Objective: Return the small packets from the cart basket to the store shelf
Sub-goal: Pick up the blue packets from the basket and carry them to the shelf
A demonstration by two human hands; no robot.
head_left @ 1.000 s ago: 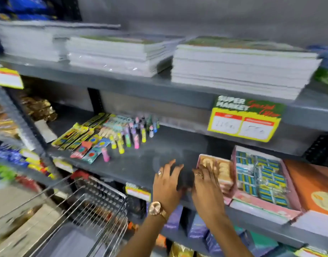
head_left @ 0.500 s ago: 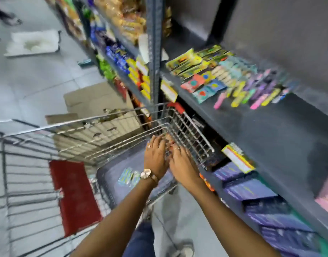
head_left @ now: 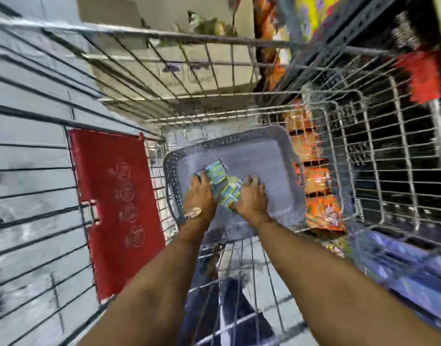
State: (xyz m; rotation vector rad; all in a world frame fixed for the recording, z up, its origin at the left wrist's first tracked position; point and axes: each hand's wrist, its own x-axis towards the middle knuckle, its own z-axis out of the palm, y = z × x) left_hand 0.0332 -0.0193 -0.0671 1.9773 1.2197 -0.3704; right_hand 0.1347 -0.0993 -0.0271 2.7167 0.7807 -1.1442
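A grey plastic basket (head_left: 286, 143) sits low inside the wire cart (head_left: 179, 61). Small blue, green and yellow packets (head_left: 223, 182) lie in a bunch on the basket floor. My left hand (head_left: 202, 196), with a watch on its wrist, presses against the left side of the bunch. My right hand (head_left: 251, 198) closes in on its right side. Both hands have fingers curled around the packets, which are squeezed between them. The picture is blurred, so I cannot say whether the packets are off the basket floor.
The cart's red seat flap (head_left: 117, 208) hangs at the left. Store shelves (head_left: 401, 265) with purple and orange goods run along the right, close to the cart's wire side (head_left: 379, 156). A cardboard box (head_left: 164, 71) lies on the floor beyond the cart.
My hands left the shelf, swung down over the cart and reached into the grey basket. They now clasp the bunch of packets. My view turned from the shelf to straight down.
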